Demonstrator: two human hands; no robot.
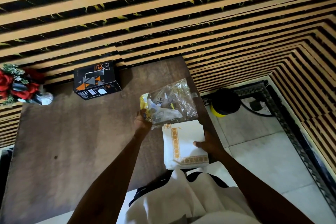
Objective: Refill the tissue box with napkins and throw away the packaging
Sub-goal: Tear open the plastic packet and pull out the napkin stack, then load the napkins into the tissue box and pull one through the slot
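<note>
A stack of white napkins point(187, 143) with an orange patterned border sits in my right hand point(209, 144), thumb on top, over the table's right edge. Just beyond it, my left hand point(142, 121) grips the clear plastic packaging point(171, 102) by its yellow end; the wrapper looks empty and crumpled. The tissue box point(95, 80), black with orange triangles and a slot on top, stands at the back of the brown table point(72, 142), well left of both hands.
A vase of red flowers point(20, 85) stands at the table's back left corner. On the tiled floor to the right sits a yellow bin with a black lid point(224, 102). A striped wall runs behind the table.
</note>
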